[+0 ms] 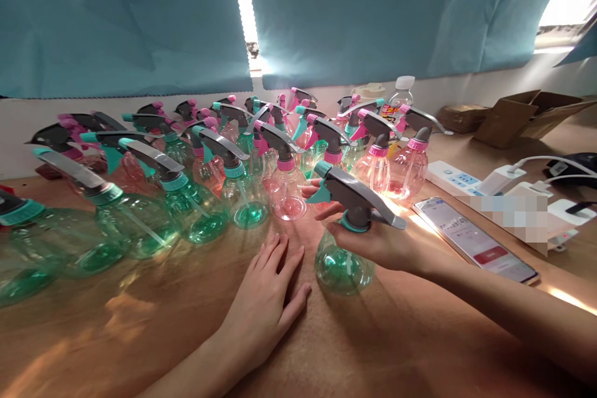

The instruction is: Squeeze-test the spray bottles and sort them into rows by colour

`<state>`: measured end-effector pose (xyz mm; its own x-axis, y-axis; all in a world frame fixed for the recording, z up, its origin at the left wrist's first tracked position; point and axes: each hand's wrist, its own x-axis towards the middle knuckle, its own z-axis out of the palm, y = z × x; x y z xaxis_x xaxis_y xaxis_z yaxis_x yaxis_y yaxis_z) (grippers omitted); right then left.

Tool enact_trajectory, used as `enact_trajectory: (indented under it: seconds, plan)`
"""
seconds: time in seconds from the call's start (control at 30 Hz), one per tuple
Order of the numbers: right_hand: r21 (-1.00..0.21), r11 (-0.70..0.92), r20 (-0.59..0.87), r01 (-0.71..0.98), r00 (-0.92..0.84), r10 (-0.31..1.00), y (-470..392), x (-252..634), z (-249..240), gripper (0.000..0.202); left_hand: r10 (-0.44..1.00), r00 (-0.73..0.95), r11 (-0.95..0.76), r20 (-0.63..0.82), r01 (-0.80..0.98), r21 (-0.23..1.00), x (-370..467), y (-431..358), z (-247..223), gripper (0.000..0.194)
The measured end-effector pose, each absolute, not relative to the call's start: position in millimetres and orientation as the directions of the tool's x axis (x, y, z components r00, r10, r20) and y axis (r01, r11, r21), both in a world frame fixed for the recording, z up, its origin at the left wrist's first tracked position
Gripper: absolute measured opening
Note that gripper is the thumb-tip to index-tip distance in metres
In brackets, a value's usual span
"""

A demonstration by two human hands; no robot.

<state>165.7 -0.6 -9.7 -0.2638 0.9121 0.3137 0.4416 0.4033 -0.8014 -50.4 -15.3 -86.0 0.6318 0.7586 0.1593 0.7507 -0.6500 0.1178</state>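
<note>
My right hand is closed around the neck of a green spray bottle with a grey and teal trigger head. The bottle stands upright at the table's middle, and part of its neck is hidden by the hand. Flat on the wooden table just left of it lies my left hand, fingers spread and holding nothing. Beyond the left fingertips are a green spray bottle and a pink spray bottle, both upright.
Several more green and pink spray bottles crowd the left and back. At right lie a phone and a white power strip with plugged-in chargers. An open cardboard box sits behind them. Blue cloth hangs at the back.
</note>
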Motion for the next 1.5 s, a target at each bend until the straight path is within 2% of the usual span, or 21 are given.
enact_trajectory:
  seconds: [0.17,0.6,0.87,1.2,1.5]
  plan:
    - [-0.819,0.418,0.324,0.392,-0.284,0.902,-1.8,166.0,-8.0,0.058,0.759,0.633,-0.650,0.152,0.750,0.121,-50.6,-16.1,-85.3,0.051]
    - [-0.804,0.387,0.277,0.452,-0.291,0.916,-1.2,169.2,-10.4,0.057,0.761,0.630,-0.648,0.158,0.750,0.129,-50.8,-15.3,-85.8,0.050]
    - [-0.801,0.340,0.245,0.494,-0.248,0.937,-1.1,171.5,-15.9,0.042,0.763,0.627,-0.646,0.157,0.749,0.147,-50.1,-15.6,-86.1,0.050]
    - [-0.857,0.358,0.294,0.371,-0.219,0.930,-3.1,166.3,-10.5,0.013,0.761,0.631,-0.648,0.151,0.749,0.137,-49.9,-15.2,-85.1,0.050]
    - [-0.812,0.330,0.263,0.481,-0.203,0.943,-0.6,171.8,-19.0,0.017,0.761,0.627,-0.648,0.167,0.747,0.149,-50.4,-16.2,-86.2,0.049]
